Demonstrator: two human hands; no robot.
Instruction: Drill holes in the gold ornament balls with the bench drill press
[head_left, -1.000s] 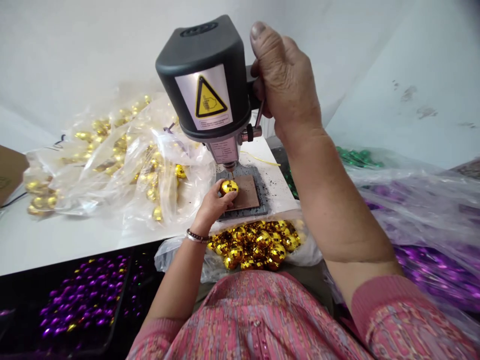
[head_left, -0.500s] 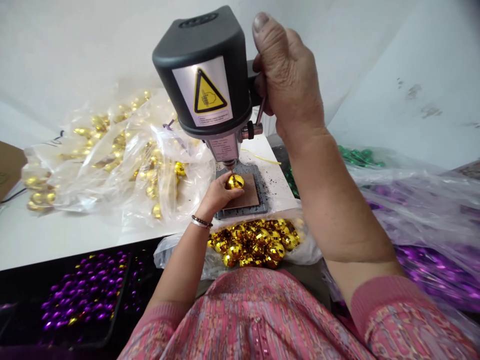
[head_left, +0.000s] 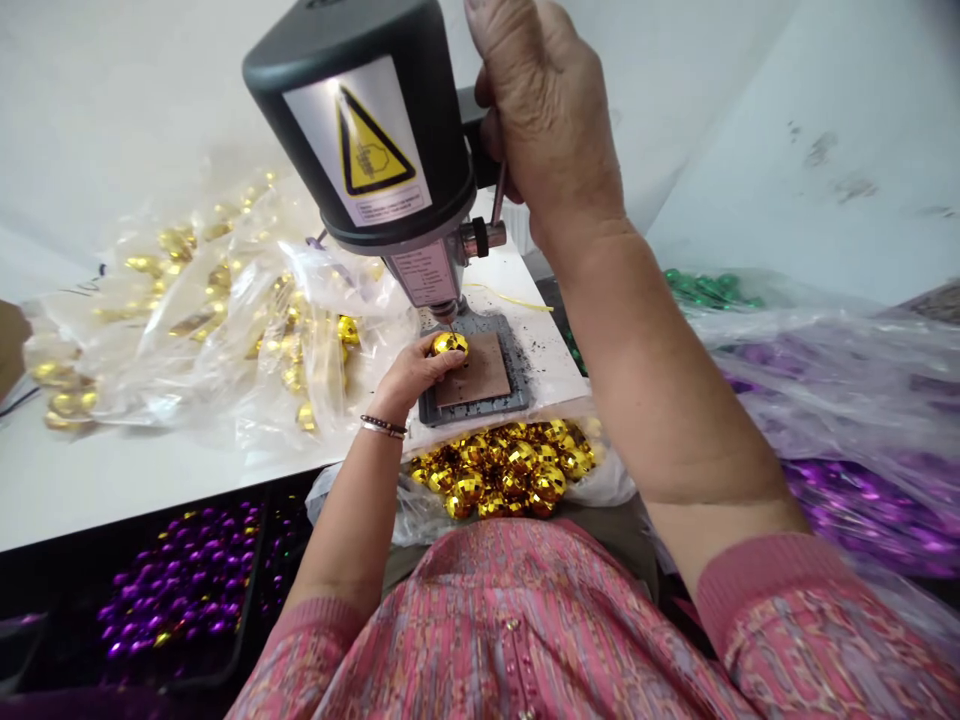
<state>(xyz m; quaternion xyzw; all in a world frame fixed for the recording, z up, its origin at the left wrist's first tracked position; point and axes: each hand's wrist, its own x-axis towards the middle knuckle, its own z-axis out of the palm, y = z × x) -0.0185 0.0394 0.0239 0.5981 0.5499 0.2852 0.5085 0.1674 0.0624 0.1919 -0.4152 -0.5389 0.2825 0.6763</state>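
Note:
A shiny gold ball (head_left: 451,345) is held between the thumb and fingers of my left hand (head_left: 416,370), under the bit of a dark drill press (head_left: 375,120). Beneath it, a brown board (head_left: 484,372) lies on the press's grey base (head_left: 517,385), which is strewn with dark shavings. At the upper right of the press my right hand (head_left: 551,110) is closed round its lever; part of the fingers is hidden behind the hand. The bit appears to meet the top of the ball, though the exact contact is too small to tell.
An open bag of gold balls (head_left: 510,470) sits before my body. Clear plastic bags with gold balls (head_left: 217,330) cover the left of the white table (head_left: 45,490). Purple balls (head_left: 180,580) lie in a dark tray. Green balls (head_left: 709,290) and purple bagged ones (head_left: 870,520) are at right.
The whole view has shifted, so the press and both hands appear further left and slightly higher. The ball is still in my left hand, and my right hand is still on the lever.

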